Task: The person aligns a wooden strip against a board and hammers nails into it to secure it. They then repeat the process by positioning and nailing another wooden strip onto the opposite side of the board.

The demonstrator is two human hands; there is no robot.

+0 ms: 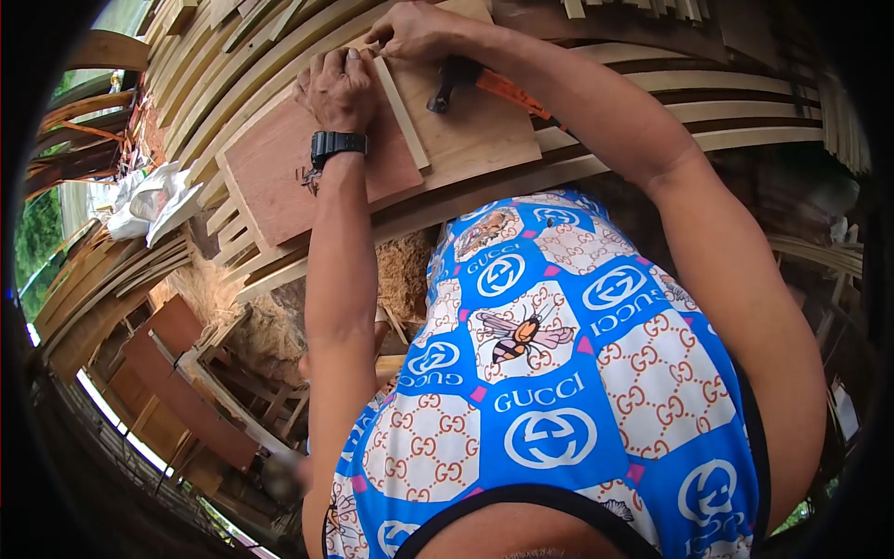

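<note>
Wooden strip lies along a reddish board near a hammer, its far end hard to make out between left hand and right hand, fingers curled, their grip impossible to tell.

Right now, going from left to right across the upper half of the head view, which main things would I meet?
White plastic → left hand → wooden strip → hammer.

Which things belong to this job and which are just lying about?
Likely the job's: flat reddish plywood panel; thin pale wooden strip; small dark nails; hammer with black head and orange handle.

Likely lying about: crumpled white sack; tan heaped sawdust.
</note>
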